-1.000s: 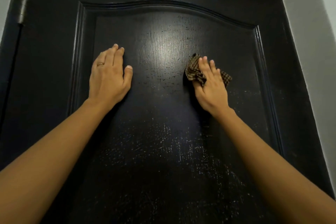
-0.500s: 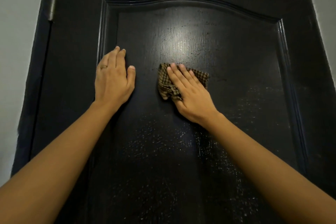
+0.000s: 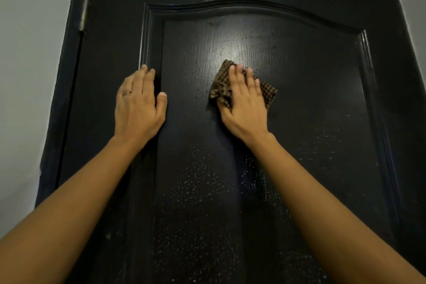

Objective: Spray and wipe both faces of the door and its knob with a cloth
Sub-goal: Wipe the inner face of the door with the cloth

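Carrying surface: black door [image 3: 299,76], glossy, with an arched raised panel.
Edge fitting: hinge [image 3: 84,4] at upper left.
On panel: checked cloth [image 3: 268,92], flat under right hand [image 3: 246,104].
On left moulding: left hand [image 3: 136,108], flat.
Lower panel: pale droplets [image 3: 196,187].

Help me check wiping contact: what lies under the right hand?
A checked cloth lies under the right hand, pressed against the door; its edges stick out. The cloth's middle and the door beneath are hidden.
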